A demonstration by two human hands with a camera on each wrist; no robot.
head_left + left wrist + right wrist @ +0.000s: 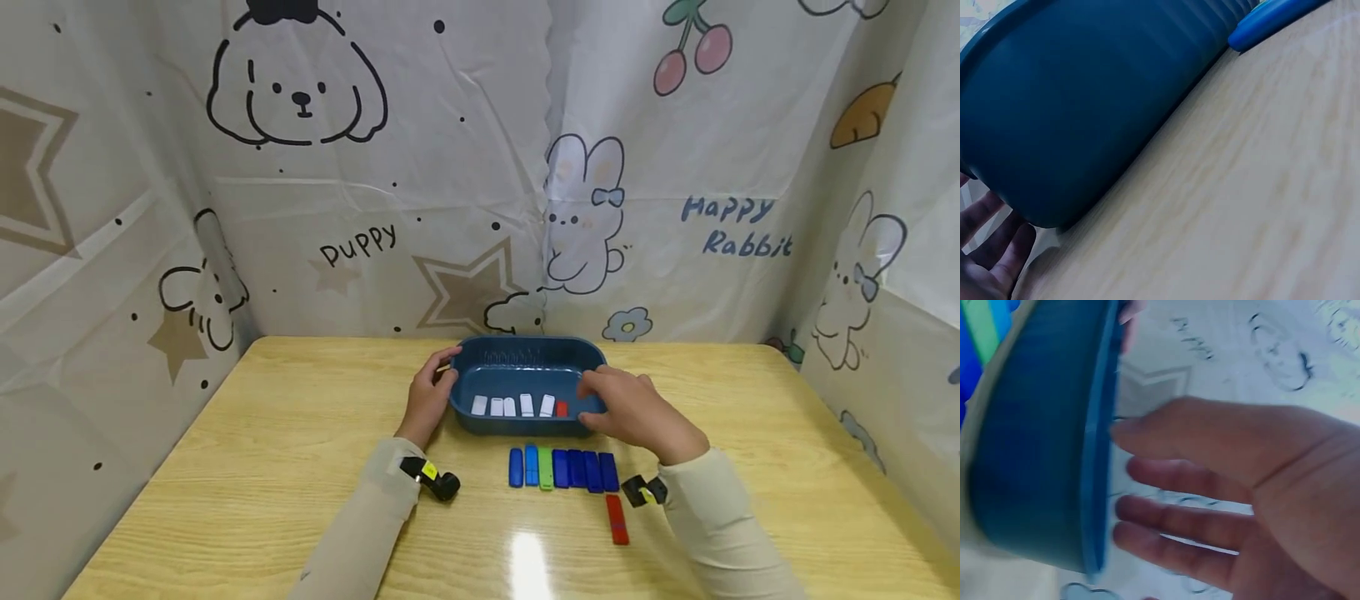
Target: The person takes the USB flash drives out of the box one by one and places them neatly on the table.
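Observation:
A dark blue basin (525, 427) holds several white pieces (527, 405) and a small red one (562, 408). My left hand (427, 400) rests against the basin's left end; in the left wrist view its fingers (1013, 250) lie along the outer wall (1072, 119). Over the right end is my right hand (637, 412), thumb near the front rim. The right wrist view shows that hand (1241, 494) with fingers apart and nothing between them, beside the basin rim (1094, 456).
In front of the basin, several flat pieces form a row: blue (516, 467), light blue (532, 465), green (545, 468) and dark blue (577, 468). A red piece (617, 519) lies nearer the front, below the row's right end. A printed curtain (465, 167) stands behind the table (300, 433).

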